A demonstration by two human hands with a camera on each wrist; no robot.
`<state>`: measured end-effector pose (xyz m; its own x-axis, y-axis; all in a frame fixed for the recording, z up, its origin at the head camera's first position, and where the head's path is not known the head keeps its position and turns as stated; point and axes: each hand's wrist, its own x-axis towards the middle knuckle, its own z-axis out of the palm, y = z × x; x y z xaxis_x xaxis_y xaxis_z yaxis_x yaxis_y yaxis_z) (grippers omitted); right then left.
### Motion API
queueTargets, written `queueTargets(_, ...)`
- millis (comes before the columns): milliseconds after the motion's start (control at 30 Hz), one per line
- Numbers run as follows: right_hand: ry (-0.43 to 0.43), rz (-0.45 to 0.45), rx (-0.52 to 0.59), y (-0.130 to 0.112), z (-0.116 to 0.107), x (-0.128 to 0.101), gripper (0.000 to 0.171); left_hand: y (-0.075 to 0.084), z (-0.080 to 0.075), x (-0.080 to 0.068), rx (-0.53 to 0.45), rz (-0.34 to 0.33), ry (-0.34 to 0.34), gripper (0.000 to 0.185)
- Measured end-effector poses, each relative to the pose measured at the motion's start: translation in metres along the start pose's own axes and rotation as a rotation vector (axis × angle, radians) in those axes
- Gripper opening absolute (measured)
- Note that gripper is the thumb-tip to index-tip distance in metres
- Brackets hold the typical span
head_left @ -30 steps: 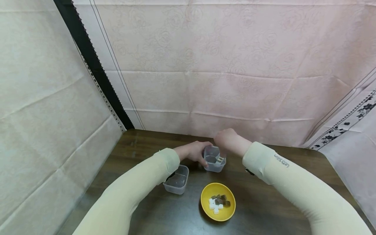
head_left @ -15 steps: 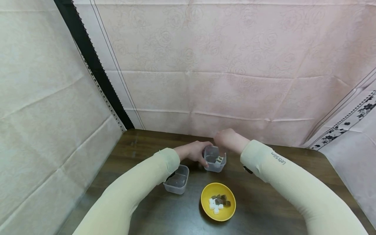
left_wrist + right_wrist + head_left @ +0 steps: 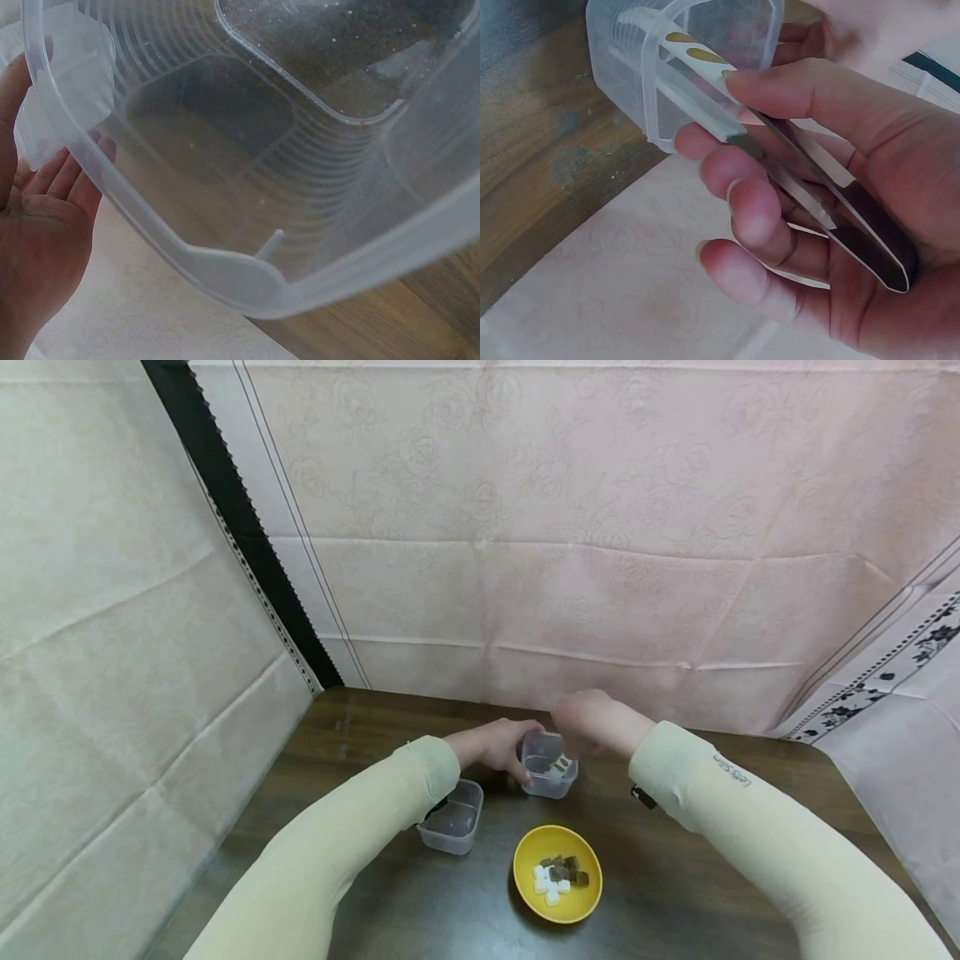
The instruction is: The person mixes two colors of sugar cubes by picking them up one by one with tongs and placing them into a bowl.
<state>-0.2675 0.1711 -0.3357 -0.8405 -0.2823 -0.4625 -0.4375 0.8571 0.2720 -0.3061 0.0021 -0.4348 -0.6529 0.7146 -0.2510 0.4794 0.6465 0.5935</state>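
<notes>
My left hand [image 3: 501, 745] grips a small clear plastic container [image 3: 549, 788] near the table's far edge, thumb on the near side. In the right wrist view my right hand [image 3: 900, 150] holds metal tongs [image 3: 696, 103] between thumb and fingers. The tongs have white tips with gold leaf-shaped marks, and these tips reach inside the container. Whether anything lies between the tips I cannot tell. From the head view, the right hand [image 3: 592, 720] hides most of the tongs. In the left wrist view, the left hand [image 3: 45, 247] shows beyond a large plastic wall.
A second clear container [image 3: 450, 844] stands under the left wrist and fills much of the left wrist view. Nearer the front is a yellow bowl [image 3: 577, 906] holding several white cubes [image 3: 551, 887] and brown cubes [image 3: 568, 870]. Patterned cloth [image 3: 562, 527] hangs behind the wooden table.
My right hand has shifted slightly to the right, and the tongs' visible tips have changed angle inside the container. The left hand, both containers and the bowl stay put.
</notes>
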Motion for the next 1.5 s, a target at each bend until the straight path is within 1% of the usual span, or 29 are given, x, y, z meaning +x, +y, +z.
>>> queueTargets(167, 0.088, -0.054, 0.011, 0.008, -0.002, -0.012, 0.023, 0.0, 0.0, -0.001, 0.005, -0.003, 0.009, 0.09)
queueTargets(267, 0.122, -0.094, 0.027, 0.014, -0.004, -0.019, 0.024, 0.0, 0.0, -0.001, -0.003, -0.005, 0.011, 0.089)
queueTargets(400, 0.164, -0.115, 0.066, 0.02, -0.007, -0.03, 0.024, -0.001, 0.001, 0.0, -0.01, 0.0, 0.013, 0.087)
queueTargets(633, 0.248, -0.162, 0.132, 0.027, -0.009, -0.049, 0.04, -0.002, 0.002, 0.001, -0.014, 0.005, 0.014, 0.087)
queueTargets(733, 0.281, -0.179, 0.15, 0.028, -0.01, -0.06, 0.036, -0.002, 0.002, 0.0, -0.008, 0.003, 0.016, 0.087)
queueTargets(867, 0.295, -0.193, 0.16, 0.026, -0.011, -0.073, 0.03, -0.001, 0.001, 0.0, 0.003, 0.01, 0.02, 0.086)
queueTargets(1033, 0.318, -0.219, 0.154, 0.02, -0.013, -0.088, 0.03, -0.001, 0.001, 0.0, 0.008, 0.017, 0.02, 0.085)
queueTargets(1200, 0.314, -0.254, 0.19, 0.013, -0.013, -0.101, 0.026, -0.001, 0.002, 0.001, 0.008, 0.007, 0.017, 0.087)
queueTargets(1367, 0.319, -0.269, 0.212, 0.007, -0.013, -0.112, 0.027, -0.001, 0.001, 0.002, 0.009, 0.0, 0.025, 0.089)
queueTargets(1500, 0.309, -0.278, 0.207, 0.005, -0.011, -0.118, 0.031, -0.003, 0.002, 0.002, 0.008, 0.0, 0.026, 0.088)
